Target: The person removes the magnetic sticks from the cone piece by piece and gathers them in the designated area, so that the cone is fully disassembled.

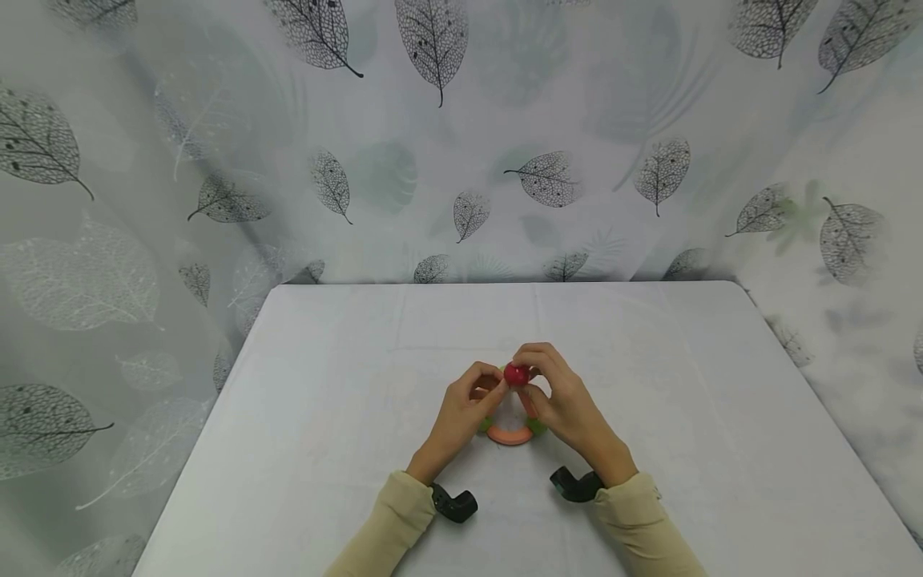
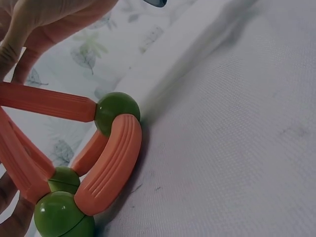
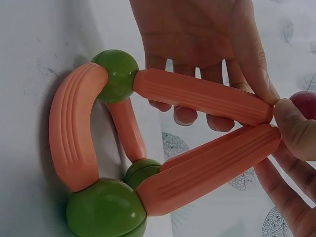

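A three-sided frame of orange rods and green balls stands on the table. Its base joins curved orange rods [image 3: 74, 128] with green balls [image 3: 104, 206]. From these, straight orange rods [image 3: 207, 168] lean inward to a point. At that peak is a shiny red ball [image 1: 516, 374], pinched between the thumb and fingers of my right hand [image 1: 577, 413]. My left hand [image 1: 461, 409] pinches the upper rod ends just beside the ball, its thumb pressing against one end in the right wrist view. The left wrist view shows the base, while the red ball lies outside it.
The table [image 1: 324, 385] has a white cover with faint creases. Behind it and along both sides hangs a pale curtain [image 1: 404, 136] with leaf prints. A black wrist camera [image 1: 456, 505] sits at the left cuff, and another black camera [image 1: 577, 485] at the right.
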A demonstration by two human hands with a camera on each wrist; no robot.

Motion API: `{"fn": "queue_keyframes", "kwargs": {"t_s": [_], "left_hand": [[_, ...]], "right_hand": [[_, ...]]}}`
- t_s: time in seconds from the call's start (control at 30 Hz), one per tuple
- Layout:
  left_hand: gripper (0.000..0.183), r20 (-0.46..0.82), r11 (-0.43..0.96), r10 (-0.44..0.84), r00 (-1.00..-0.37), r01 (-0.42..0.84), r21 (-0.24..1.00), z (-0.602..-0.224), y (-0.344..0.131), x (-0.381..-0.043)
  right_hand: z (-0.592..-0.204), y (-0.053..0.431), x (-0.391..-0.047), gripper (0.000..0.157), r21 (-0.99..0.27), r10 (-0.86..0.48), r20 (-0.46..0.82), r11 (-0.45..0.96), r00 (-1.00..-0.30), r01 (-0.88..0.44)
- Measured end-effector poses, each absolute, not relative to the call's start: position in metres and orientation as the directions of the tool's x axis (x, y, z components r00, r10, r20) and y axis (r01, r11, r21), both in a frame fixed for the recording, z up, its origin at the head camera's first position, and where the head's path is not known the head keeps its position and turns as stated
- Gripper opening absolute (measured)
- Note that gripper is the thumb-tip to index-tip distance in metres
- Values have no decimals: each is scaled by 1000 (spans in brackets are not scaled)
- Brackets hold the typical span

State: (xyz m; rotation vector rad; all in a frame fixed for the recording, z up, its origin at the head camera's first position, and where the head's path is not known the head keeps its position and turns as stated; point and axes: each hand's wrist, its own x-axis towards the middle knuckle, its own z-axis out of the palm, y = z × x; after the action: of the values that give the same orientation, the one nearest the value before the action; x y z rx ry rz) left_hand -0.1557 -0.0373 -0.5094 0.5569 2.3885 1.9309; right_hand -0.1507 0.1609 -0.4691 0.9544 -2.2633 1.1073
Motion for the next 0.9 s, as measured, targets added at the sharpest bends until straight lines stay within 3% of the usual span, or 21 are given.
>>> {"fn": "queue_keyframes", "kwargs": {"t_s": [0.3, 0.53, 0.9], "left_hand": [[17, 203, 152, 323, -924, 262, 953, -511, -40, -156], [17, 207, 185, 351, -913, 284, 941, -515, -43, -157], [26, 334, 189, 426, -841, 444, 876, -531, -50, -161]], "right_hand": [[-472, 166, -155, 60, -592, -304, 637, 397, -709, -702], [-472, 179, -157, 54, -636, -243, 599, 434, -763, -638], [-481, 206, -165, 48, -676, -121, 537, 530, -835, -512]]}}
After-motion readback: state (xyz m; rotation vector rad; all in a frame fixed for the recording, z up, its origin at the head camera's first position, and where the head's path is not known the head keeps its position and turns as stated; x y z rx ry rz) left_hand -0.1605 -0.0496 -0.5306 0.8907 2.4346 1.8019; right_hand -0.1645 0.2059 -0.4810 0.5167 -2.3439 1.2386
